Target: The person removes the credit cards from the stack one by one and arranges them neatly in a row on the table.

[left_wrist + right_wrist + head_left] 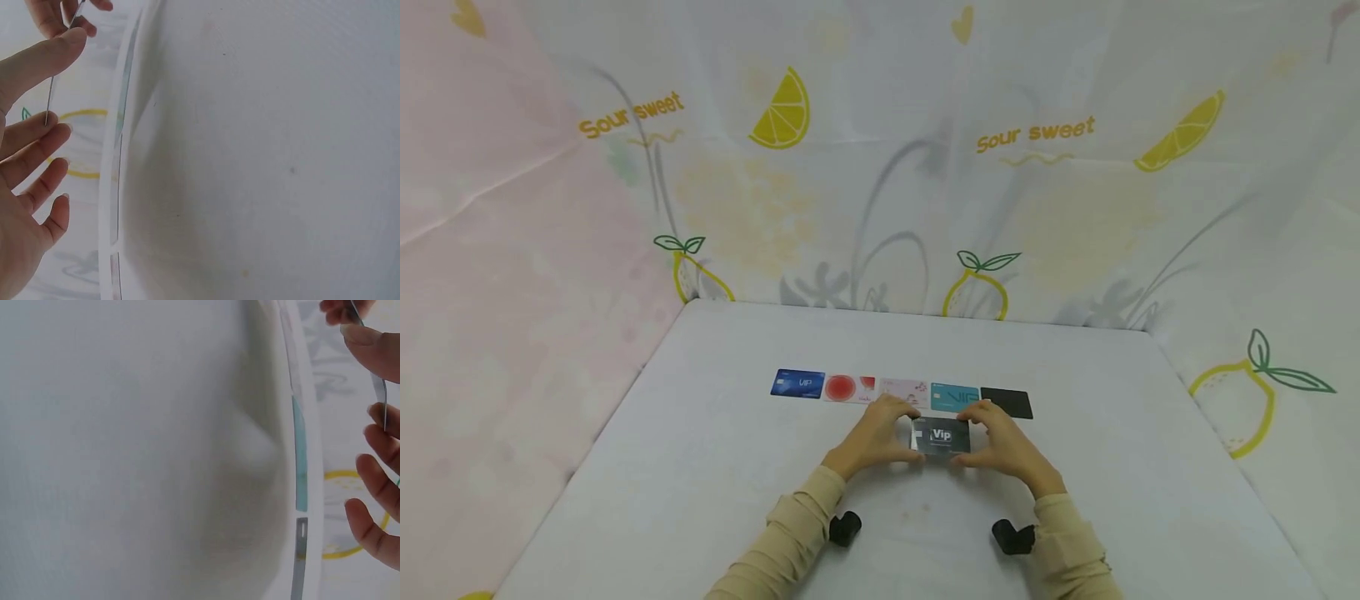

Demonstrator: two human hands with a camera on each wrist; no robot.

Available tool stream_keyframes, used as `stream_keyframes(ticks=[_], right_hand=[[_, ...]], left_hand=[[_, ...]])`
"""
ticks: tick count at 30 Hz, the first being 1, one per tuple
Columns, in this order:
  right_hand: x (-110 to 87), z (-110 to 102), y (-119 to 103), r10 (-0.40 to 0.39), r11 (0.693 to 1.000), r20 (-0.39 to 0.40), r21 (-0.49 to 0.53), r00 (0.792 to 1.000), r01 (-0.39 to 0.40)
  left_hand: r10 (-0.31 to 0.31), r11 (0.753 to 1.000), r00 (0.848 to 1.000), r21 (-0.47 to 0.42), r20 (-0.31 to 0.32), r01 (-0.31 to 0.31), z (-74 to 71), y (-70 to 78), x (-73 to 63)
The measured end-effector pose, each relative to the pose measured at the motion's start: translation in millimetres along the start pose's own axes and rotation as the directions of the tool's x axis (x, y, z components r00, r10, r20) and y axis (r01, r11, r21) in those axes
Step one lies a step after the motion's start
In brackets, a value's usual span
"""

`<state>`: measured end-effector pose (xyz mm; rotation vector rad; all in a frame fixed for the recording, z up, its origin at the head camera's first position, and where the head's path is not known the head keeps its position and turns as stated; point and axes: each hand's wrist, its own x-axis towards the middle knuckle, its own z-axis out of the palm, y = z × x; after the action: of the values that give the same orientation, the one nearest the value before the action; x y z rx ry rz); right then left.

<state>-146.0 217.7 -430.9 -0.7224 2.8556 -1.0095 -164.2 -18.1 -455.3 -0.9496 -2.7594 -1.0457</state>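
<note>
A dark grey card marked "Vip" (941, 436) is held up with its face toward the head camera. My left hand (876, 434) pinches its left end between thumb and fingers, and my right hand (1006, 443) pinches the right end. In the left wrist view the card (50, 97) appears edge-on, between the thumb and fingers of the left hand (28, 169). The right wrist view shows the card (384, 403) as a thin edge too, with the right hand's fingers (378, 478) spread below it.
Behind the hands, a row of cards lies on the white table (700, 467): blue VIP (797, 384), white with a red circle (842, 388), pale pink (904, 388), teal VIP (955, 395) and black (1013, 403). A lemon-patterned cloth (865, 208) hangs around the table.
</note>
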Motion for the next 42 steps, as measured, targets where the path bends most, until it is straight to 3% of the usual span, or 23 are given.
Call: stream_keyframes(ticks=[5, 12, 20, 29, 33, 42], right_hand=[[-2.2, -9.8, 5.1, -0.017, 1.0, -0.002, 0.016, 1.0, 0.017], [-3.8, -28.1, 16.1, -0.021, 1.0, -0.007, 0.01, 1.0, 0.021], [-3.6, -43.6, 33.5, -0.038, 0.999, -0.042, -0.008, 0.998, 0.038], [-5.3, -60.9, 55.2, 0.064, 0.998, -0.016, 0.008, 0.998, -0.064], [-5.3, -71.6, 57.1, 0.107, 0.994, 0.005, -0.012, 0.994, -0.107], [-4.3, -87.9, 74.3, 0.121, 0.991, 0.003, -0.062, 0.993, -0.121]], left_hand=[[0.019, 1.0, 1.0, 0.015, -0.004, -0.019, -0.9, 4.3, 5.2], [0.116, 0.991, 0.991, 0.075, -0.061, -0.111, 7.8, 11.5, 20.9], [0.148, 0.985, 0.986, 0.098, -0.077, -0.14, 17.8, 18.2, 41.8], [0.06, 0.992, 0.998, 0.117, -0.034, -0.056, 30.9, 31.6, 70.0], [0.058, 0.986, 0.997, 0.159, -0.047, -0.05, 39.4, 38.4, 85.2], [-0.006, 0.976, 1.0, 0.216, -0.023, 0.01, 53.9, 52.6, 115.1]])
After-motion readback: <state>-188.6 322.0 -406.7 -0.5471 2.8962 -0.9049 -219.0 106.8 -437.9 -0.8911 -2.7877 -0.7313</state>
